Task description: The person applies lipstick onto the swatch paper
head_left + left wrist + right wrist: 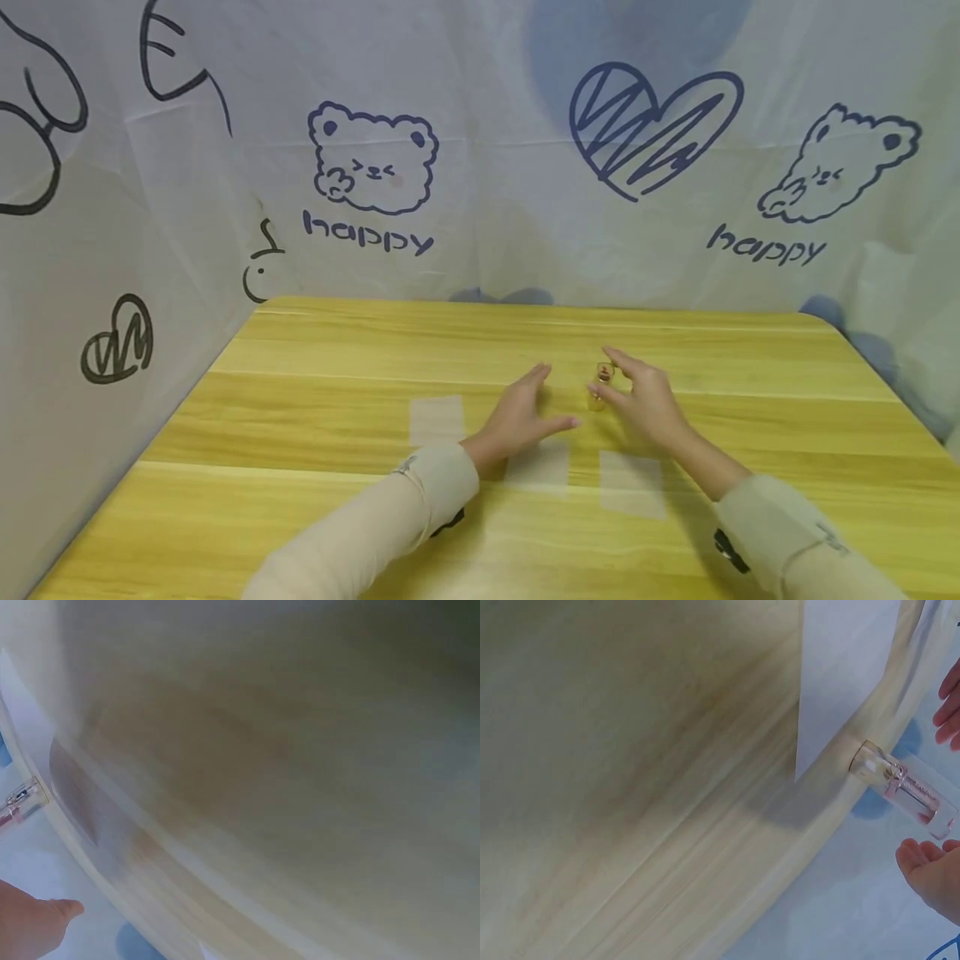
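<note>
A small clear cylinder (604, 372) with a narrowed middle and pink-red contents stands upright on the table. The right wrist view shows the same clear cylinder (907, 791) standing on its end, pink showing in its upper part. My right hand (648, 400) is spread beside it, with fingertip and thumb around its right side in the head view; in the right wrist view, fingers (915, 859) lie just apart from it. My left hand (521, 417) is to its left with thumb and fingers parted, holding nothing. Only part of the left hand (30, 922) shows in the left wrist view.
Three pale paper squares lie on the wooden table (300, 417): a left one (437, 421), a middle one (540, 468) partly under the left forearm, and a right one (632, 483) near the right wrist. A pale curtain (495, 167) with drawings hangs behind the table's far edge.
</note>
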`<state>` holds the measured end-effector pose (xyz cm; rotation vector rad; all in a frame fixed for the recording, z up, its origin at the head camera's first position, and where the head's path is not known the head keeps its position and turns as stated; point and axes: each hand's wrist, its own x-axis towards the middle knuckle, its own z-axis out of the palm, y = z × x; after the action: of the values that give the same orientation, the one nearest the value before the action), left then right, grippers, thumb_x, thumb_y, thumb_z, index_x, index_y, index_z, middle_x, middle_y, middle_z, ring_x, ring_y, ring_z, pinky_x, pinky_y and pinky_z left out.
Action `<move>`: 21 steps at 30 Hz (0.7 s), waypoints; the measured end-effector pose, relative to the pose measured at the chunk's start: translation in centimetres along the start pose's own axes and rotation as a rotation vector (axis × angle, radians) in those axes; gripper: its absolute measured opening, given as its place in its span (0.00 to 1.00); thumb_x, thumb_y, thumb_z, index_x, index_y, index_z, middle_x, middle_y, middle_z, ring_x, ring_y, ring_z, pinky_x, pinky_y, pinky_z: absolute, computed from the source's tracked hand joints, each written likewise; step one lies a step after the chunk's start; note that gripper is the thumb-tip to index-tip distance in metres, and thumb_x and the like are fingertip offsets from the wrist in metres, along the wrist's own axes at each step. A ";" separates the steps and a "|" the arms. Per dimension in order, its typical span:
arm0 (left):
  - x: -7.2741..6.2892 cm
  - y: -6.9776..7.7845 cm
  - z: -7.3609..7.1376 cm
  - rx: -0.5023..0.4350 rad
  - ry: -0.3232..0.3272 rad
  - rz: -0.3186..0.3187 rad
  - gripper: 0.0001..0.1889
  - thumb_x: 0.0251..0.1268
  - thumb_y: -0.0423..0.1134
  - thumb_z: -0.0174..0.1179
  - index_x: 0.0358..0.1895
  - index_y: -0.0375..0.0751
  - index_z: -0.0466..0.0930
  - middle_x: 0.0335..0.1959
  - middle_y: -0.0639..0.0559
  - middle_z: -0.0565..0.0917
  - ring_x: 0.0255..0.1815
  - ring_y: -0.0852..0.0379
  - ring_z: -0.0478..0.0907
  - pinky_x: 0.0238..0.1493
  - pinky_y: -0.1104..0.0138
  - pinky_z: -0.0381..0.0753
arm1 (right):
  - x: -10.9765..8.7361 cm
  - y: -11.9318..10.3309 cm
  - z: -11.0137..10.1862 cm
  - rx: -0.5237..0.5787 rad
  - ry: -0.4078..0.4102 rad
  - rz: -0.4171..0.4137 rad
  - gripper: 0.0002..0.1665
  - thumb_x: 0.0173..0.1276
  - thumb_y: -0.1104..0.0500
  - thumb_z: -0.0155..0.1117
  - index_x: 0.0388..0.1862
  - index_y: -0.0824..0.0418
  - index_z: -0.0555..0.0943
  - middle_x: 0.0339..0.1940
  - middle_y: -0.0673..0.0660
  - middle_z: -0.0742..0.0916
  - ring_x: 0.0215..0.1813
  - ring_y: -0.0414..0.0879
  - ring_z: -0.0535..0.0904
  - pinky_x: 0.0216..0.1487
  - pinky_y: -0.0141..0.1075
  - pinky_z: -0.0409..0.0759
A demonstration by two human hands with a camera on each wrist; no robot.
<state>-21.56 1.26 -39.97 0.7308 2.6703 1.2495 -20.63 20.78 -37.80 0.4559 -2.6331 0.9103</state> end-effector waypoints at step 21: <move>2.8 1.4 2.9 -0.018 0.044 -0.049 0.33 0.52 0.44 0.68 0.60 0.29 0.69 0.59 0.37 0.76 0.60 0.45 0.73 0.62 0.61 0.74 | 0.2 0.3 0.5 0.070 0.048 0.060 0.20 0.61 0.68 0.63 0.51 0.76 0.76 0.43 0.70 0.85 0.43 0.62 0.83 0.45 0.50 0.82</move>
<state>-22.67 5.40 -40.56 0.6389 2.6901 1.2906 -21.02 20.70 -38.26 0.3685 -2.5905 1.0221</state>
